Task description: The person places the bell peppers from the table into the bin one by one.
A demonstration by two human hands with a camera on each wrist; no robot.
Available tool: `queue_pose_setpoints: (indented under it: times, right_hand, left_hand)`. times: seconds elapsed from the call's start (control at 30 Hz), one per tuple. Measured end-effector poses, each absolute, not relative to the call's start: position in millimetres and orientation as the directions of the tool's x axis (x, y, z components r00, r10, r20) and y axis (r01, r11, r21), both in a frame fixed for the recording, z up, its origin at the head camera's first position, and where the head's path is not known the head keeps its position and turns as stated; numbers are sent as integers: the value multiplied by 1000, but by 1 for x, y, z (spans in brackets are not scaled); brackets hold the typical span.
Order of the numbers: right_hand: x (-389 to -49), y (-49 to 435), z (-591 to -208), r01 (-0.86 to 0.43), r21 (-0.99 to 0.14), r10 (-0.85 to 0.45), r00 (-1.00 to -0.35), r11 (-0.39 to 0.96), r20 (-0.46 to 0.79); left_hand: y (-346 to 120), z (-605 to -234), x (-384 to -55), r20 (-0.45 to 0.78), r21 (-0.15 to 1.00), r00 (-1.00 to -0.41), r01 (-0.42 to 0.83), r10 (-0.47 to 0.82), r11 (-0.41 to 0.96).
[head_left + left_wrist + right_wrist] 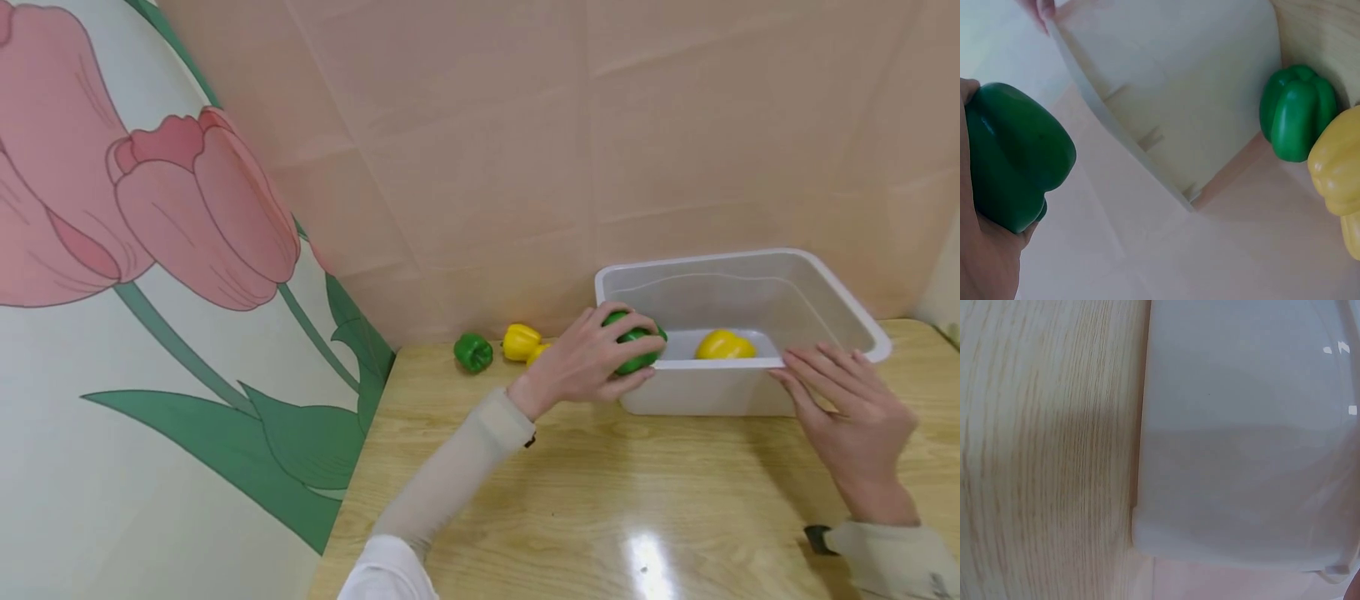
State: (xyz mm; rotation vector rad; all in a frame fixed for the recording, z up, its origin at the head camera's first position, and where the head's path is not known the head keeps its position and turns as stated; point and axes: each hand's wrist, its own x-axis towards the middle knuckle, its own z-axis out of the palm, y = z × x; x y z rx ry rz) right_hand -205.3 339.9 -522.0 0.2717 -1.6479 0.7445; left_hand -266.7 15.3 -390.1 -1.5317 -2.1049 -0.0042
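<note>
Right hand (855,417), fingers straight, rested on the rim of a white bin (712,392); left hand (592,357) gripped a green bell pepper (636,357) at that rim. Between them, a yellow bell pepper (725,345) lay inside.

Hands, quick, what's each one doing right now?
Left hand: closed around a green pepper.
Right hand: open, nearly straight fingers touching the bin rim.

White glare marks the bright tabletop (570,500), while the wrist views look dimmer.
</note>
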Motion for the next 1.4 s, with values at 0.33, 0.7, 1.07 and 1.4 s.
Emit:
queue_pose_setpoints:
  times: [0.33, 0.7, 1.07, 1.4]
  right_hand:
    - [-206, 340, -522, -571, -306, 212, -226, 761, 951]
    - [-207, 335, -523, -570, -314, 225, -223, 759, 948]
    - [-205, 336, -524, -581, -315, 228, -219, 751, 949]
    - [-206, 339, -524, -578, -326, 236, -229, 748, 945]
  left_hand:
    - [20, -385, -274, 404, -276, -241, 887, 882, 369]
    - [24, -374, -279, 395, -275, -233, 893, 889, 356]
    - [30, -360, -287, 389, -247, -246, 900, 888, 358]
    - [39, -340, -293, 383, -191, -251, 920, 889, 342]
